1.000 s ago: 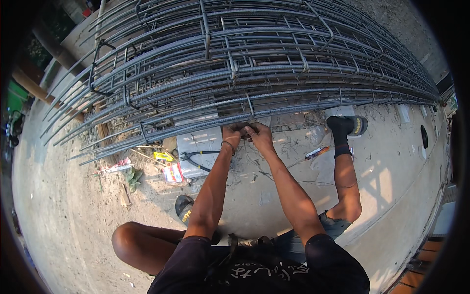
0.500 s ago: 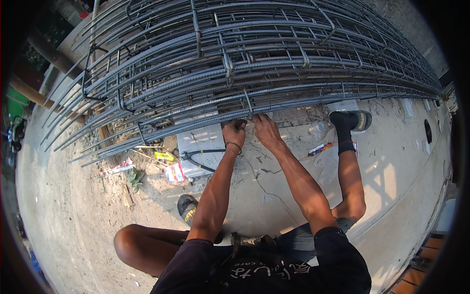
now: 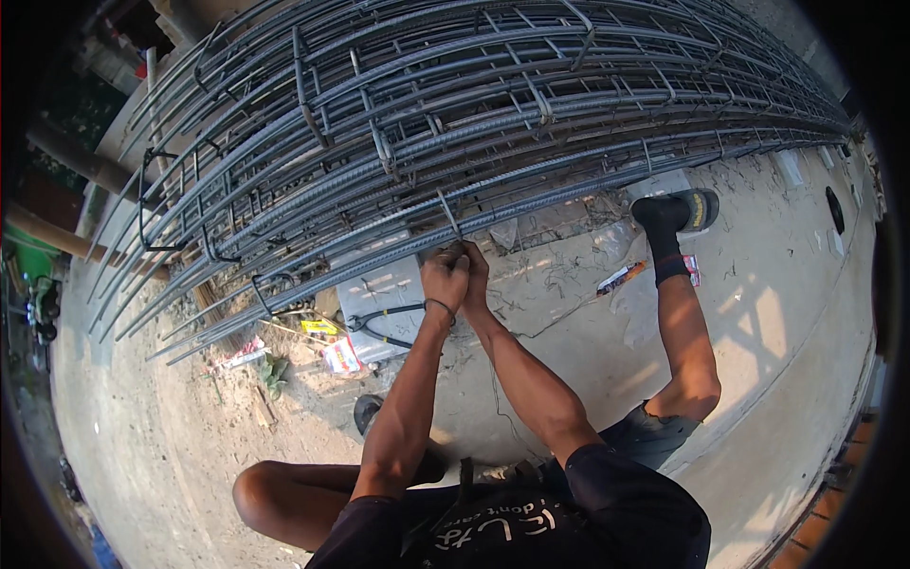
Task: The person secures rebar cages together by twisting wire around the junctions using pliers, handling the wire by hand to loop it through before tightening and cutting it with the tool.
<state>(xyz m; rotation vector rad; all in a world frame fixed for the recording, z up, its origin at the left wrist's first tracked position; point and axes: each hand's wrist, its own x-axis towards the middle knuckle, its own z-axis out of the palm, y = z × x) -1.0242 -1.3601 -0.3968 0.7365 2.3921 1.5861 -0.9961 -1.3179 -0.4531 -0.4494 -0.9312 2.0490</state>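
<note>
A long stack of steel rebar cages (image 3: 474, 114) crosses the upper view. My left hand (image 3: 445, 280) and my right hand (image 3: 476, 270) are closed together at the nearest bar, just under an upright stirrup (image 3: 449, 216). Their fingers are bunched against each other, and what they pinch is hidden. Thin dark wire (image 3: 559, 320) trails over the ground around my right forearm; whether it reaches my fingers I cannot tell. Left of my left wrist, end-cutting nippers (image 3: 384, 315) with dark handles lie spread on a pale board (image 3: 365, 296).
Bar ends (image 3: 175, 358) stick out at the left. Food wrappers (image 3: 341, 357), a yellow packet (image 3: 319, 326) and dry leaves (image 3: 273, 372) litter the ground there. My sandalled foot (image 3: 668, 214) rests beside the cage at right, near another wrapper (image 3: 621, 277) and clear plastic (image 3: 645, 308).
My right hand has moved left and now meets my left hand below the stirrup. The thin wire on the ground has shifted. The whole view has also turned slightly.
</note>
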